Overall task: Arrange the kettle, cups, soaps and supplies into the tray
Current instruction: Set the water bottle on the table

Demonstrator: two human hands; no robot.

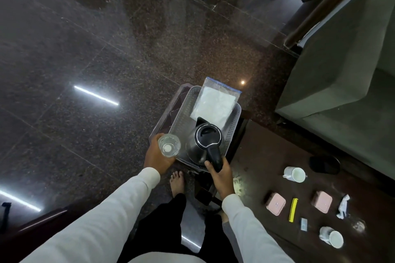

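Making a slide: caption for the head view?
Right hand sets kettle in tray; left hand holds a glass.

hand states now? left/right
Left hand: closed around clear drinking glass.
Right hand: closed on black handle of steel electric kettle.

Long cream-white sleeves (pixel 102 218) on both arms, black trousers (pixel 168 220) at lower centre, one bare foot (pixel 177 183) showing.
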